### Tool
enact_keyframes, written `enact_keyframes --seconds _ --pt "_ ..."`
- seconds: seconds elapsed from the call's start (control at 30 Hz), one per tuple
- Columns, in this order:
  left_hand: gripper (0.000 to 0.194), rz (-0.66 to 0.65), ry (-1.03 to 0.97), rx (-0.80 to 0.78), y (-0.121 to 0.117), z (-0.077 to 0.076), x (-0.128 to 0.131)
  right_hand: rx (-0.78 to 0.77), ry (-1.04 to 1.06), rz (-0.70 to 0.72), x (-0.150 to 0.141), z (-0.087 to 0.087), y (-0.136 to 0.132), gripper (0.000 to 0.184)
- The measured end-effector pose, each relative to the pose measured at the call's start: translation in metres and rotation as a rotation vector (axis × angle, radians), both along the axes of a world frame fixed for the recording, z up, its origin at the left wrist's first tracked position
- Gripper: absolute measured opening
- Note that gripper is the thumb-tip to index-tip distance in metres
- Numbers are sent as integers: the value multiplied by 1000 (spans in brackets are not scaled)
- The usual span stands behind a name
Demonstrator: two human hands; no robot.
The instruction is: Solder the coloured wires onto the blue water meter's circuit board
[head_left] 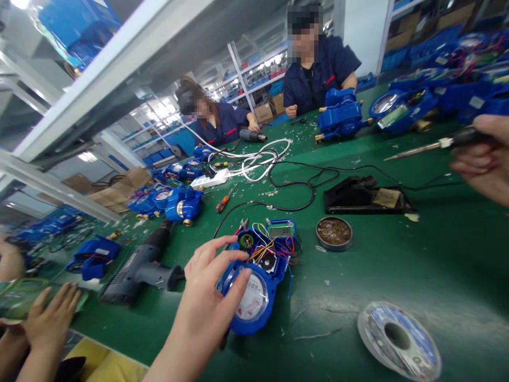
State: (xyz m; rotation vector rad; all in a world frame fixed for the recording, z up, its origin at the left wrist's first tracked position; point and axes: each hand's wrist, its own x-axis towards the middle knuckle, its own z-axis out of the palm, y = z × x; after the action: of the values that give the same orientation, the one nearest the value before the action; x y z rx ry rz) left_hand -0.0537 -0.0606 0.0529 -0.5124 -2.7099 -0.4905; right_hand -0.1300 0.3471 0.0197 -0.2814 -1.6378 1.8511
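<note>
Soldering seems the step in hand, for your left hand (212, 284) holds the opened blue meter (258, 289) on the green bench (326, 313) while your right hand (485, 162), well apart, grips the soldering iron (445, 143), whose tip (393, 156) probably must next come to the wires (272, 246).

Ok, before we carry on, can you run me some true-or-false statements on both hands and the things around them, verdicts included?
1. The right hand holds a soldering iron. True.
2. The soldering iron's tip touches the blue meter. False: it is held in the air, apart from the blue meter.
3. The left hand is on the blue meter. True.
4. The left hand holds a screwdriver. False: the orange-handled screwdriver lies on the green table.
5. The round tin is open. True.
</note>
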Motion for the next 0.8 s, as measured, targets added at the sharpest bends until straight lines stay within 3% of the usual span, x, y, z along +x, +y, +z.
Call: enact_keyframes --seconds 0.1,0.2,0.43,0.6,0.8 --pt "15 35 -86 -5 6 3 -7 -182 10 137 8 9 -14 29" --pt "19 81 -146 -67 13 5 -13 -241 -11 177 17 18 -33 24" --pt "4 80 -123 -121 17 1 -24 -293 -30 195 28 24 -50 27" --pt "7 56 -199 -44 17 2 -26 -352 -79 136 32 25 -55 26" --pt "11 18 -290 -27 21 5 -27 -342 -166 218 37 23 -61 19"
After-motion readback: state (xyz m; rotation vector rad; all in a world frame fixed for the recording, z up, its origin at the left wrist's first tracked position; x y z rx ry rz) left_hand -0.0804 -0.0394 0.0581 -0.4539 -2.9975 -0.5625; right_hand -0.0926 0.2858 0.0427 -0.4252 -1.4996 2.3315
